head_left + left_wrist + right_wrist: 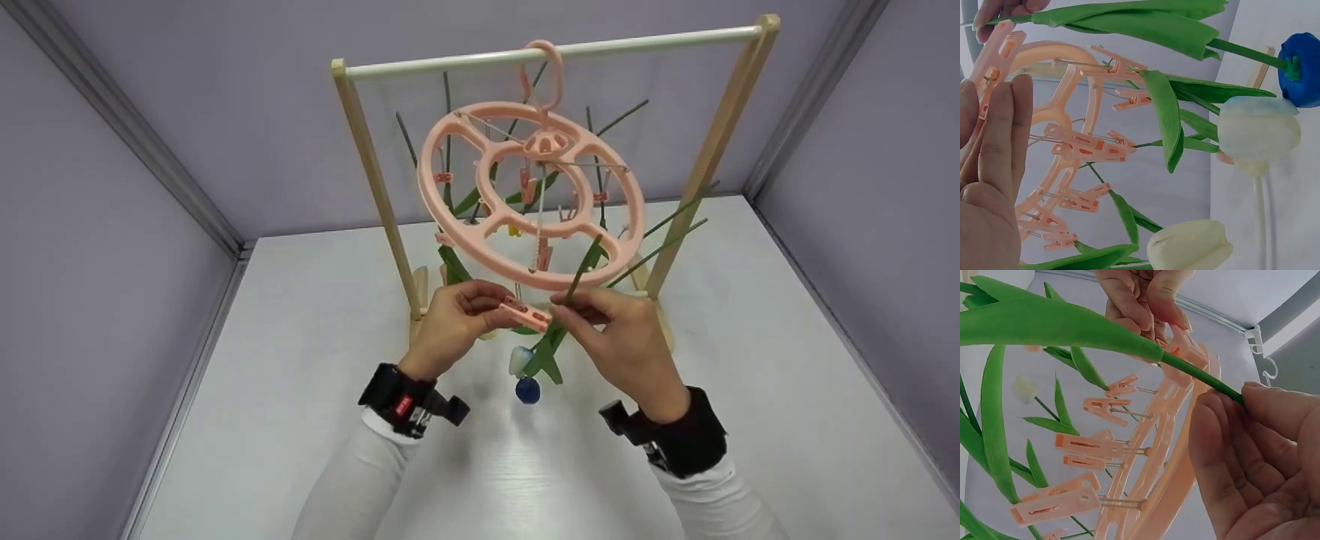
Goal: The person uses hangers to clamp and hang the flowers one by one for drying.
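Observation:
In the head view my left hand (pixel 454 322) pinches a pink clothes peg (pixel 526 315) between thumb and fingers, just under the front rim of a round pink hanger (pixel 555 281). Thumb and fingertips of my right hand (pixel 622 337) grip the green stem (pixel 1202 379) of an artificial tulip, right beside that peg. Its blue bloom (pixel 1300 70) points down, below long green leaves (pixel 1129 25). The stem crosses in front of the peg in the right wrist view. Behind it, a white tulip with a bluish top (pixel 1258 132) hangs head down.
The hanger's hook (pixel 555 75) sits over a white rod (pixel 652 43) on a wooden frame (pixel 720 142). More pink pegs (pixel 1055 500) hang around the ring, several clamping tulip stems. Another white tulip (pixel 1188 247) hangs lower in the left wrist view. A white table (pixel 300 420) lies beneath.

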A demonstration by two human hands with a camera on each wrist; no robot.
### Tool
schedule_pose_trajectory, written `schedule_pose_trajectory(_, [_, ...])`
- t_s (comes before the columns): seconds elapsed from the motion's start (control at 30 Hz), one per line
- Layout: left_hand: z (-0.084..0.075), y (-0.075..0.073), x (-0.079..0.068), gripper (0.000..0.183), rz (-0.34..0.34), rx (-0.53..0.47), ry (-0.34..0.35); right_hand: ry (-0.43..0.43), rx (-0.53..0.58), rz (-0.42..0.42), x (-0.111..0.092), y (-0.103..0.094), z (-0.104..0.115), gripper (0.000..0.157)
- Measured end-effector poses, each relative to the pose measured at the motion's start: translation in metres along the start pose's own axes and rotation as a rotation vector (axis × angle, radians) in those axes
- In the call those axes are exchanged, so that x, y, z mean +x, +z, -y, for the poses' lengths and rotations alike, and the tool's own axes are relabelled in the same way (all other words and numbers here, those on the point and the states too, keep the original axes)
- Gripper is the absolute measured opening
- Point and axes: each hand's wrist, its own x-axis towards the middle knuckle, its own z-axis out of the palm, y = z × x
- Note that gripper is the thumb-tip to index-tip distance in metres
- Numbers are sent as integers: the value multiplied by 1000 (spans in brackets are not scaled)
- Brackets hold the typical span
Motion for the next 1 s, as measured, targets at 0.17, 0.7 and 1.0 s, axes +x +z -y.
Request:
schedule_pose_trajectory(0.17, [1, 2, 0, 22, 9, 11, 20, -2, -32, -11, 6, 0, 3, 13])
schedule_pose_trajectory(0.7, [-2, 8, -3, 22, 7, -24, 15, 15, -32, 24, 6, -4, 7, 12])
schedule_pose_trajectory(1.0, [-4, 9, -5, 23, 18, -40, 10, 16, -15, 21, 7, -4, 7, 13])
